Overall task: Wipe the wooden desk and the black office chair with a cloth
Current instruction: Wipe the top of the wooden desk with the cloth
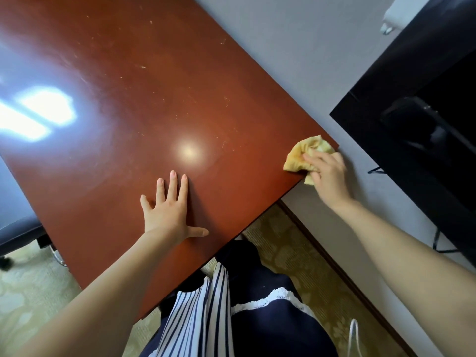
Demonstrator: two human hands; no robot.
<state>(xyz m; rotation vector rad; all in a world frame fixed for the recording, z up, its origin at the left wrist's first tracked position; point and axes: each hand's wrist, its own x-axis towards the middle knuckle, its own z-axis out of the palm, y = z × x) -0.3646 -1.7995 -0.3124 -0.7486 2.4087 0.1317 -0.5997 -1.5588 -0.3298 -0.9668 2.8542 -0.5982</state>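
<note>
My right hand (328, 173) pinches the cloth (306, 154) at the desk (154, 99) corner, right of frame; left hand (167, 207) spread flat, I should press evenly toward the specks.

Both forearms are bare to the near edge of the view, with no sleeves, watch or rings showing on the left hand (167, 210) or the right hand (328, 173). Near the bottom centre hangs a white garment (195, 313) with thin dark navy vertical stripes. To its right lies dark navy clothing (270, 331) crossed by a band of white lace trim (268, 300), and a thin white cord (353, 333) loops at the near right.
</note>
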